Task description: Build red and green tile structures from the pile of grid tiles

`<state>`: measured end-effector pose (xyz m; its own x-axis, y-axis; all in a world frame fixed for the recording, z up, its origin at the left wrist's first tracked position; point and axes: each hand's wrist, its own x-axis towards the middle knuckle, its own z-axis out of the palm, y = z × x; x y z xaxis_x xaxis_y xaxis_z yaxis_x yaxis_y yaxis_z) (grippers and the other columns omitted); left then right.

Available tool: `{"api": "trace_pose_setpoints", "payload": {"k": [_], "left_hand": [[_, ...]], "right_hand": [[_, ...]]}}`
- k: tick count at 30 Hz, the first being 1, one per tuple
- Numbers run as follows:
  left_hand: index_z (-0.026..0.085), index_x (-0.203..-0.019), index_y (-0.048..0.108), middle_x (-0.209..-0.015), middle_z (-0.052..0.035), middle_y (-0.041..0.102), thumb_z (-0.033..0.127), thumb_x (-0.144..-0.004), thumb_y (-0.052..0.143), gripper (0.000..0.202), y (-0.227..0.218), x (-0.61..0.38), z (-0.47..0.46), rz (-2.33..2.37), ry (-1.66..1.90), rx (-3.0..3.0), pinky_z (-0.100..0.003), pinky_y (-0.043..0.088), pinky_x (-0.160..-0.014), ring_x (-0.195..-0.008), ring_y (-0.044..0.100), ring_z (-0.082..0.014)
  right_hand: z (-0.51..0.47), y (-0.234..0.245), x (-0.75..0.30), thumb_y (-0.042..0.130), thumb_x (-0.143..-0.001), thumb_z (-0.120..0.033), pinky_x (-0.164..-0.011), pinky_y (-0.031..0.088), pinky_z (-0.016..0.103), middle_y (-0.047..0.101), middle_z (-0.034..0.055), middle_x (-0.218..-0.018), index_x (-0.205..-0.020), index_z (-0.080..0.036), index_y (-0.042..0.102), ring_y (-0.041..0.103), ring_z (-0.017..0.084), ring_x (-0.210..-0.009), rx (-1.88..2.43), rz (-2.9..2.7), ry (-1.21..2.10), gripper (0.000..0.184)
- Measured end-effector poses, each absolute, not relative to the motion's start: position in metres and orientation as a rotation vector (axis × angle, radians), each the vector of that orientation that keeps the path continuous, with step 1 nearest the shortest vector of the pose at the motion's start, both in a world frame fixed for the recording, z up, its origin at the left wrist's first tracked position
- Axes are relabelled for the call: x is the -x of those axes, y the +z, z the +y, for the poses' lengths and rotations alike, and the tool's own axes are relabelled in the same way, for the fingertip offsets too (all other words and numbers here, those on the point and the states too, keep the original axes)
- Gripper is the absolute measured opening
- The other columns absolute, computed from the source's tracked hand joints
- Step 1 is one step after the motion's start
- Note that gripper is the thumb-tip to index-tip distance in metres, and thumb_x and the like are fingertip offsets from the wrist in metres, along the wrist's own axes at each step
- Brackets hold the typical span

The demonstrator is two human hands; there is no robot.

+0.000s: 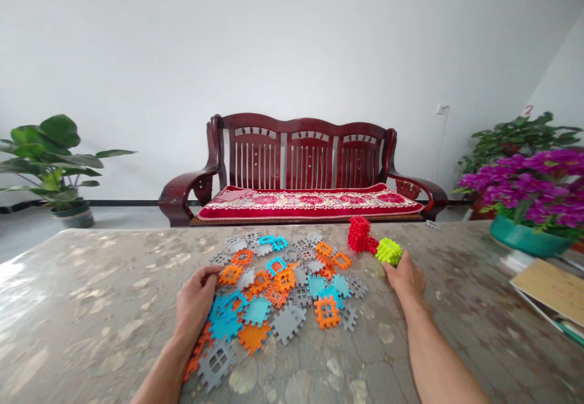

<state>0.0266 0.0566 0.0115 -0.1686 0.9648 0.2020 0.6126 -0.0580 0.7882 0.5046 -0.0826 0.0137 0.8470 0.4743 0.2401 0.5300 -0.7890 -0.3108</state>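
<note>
A pile of flat interlocking plastic tiles [283,282] in orange, blue and grey lies spread on the marbled table [91,306]. My left hand [195,302] rests on the pile's left side, fingers curled over blue and orange tiles. Whether it grips one I cannot make out. My right hand [405,276] reaches to the right of the pile and holds a lime-green cube built of tiles [389,251]. A red block built of tiles [360,235] stands just left of the green cube, touching it.
A dark wooden bench [301,167] with a red floral cushion stands behind the table. A teal pot of purple flowers [529,209] and a stack of books [547,294] sit at the table's right. A leafy potted plant [55,167] stands on the floor at left.
</note>
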Motion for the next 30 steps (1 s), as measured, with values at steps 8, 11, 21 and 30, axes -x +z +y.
{"api": "trace_pose_setpoints", "payload": {"k": [8,11,21,30], "left_hand": [[0.024,-0.089,0.072,-0.084,-0.0005,0.077,0.031,-0.076,0.048,0.028,0.016,-0.029,0.055,1.818,1.088,-1.682,-0.026,0.047,-0.069,-0.08,0.068,-0.0203],[0.024,-0.09,0.073,-0.085,-0.0006,0.077,0.031,-0.076,0.048,0.029,0.015,-0.028,0.056,1.818,1.091,-1.685,-0.026,0.047,-0.07,-0.08,0.068,-0.0204],[0.023,-0.091,0.073,-0.085,-0.0012,0.077,0.029,-0.078,0.049,0.028,0.012,-0.027,0.057,1.825,1.091,-1.711,-0.026,0.048,-0.07,-0.08,0.069,-0.0199],[0.023,-0.094,0.074,-0.083,-0.0015,0.076,0.028,-0.079,0.048,0.03,0.012,-0.029,0.057,1.825,1.075,-1.709,-0.026,0.048,-0.07,-0.079,0.068,-0.0197]], "right_hand": [[-0.082,0.016,-0.504,0.054,-0.084,-0.048,-0.089,0.049,0.046,0.068,0.0163,-0.112,-0.142,-0.016,0.038,0.063,0.034,-0.108,2.663,-0.751,-0.166,0.069],[-0.083,0.016,-0.503,0.054,-0.083,-0.049,-0.088,0.049,0.045,0.069,0.0164,-0.111,-0.144,-0.017,0.037,0.064,0.034,-0.106,2.657,-0.753,-0.166,0.07],[-0.087,0.018,-0.502,0.061,-0.073,-0.04,-0.096,0.046,0.047,0.06,0.0179,-0.132,-0.145,-0.016,0.036,0.058,0.036,-0.116,2.484,-0.719,-0.179,0.08],[-0.099,0.009,-0.502,0.044,-0.072,-0.015,-0.092,0.047,0.034,0.067,0.0137,-0.112,-0.116,-0.011,0.059,0.062,0.024,-0.097,1.987,-0.64,-0.42,0.047]]}}
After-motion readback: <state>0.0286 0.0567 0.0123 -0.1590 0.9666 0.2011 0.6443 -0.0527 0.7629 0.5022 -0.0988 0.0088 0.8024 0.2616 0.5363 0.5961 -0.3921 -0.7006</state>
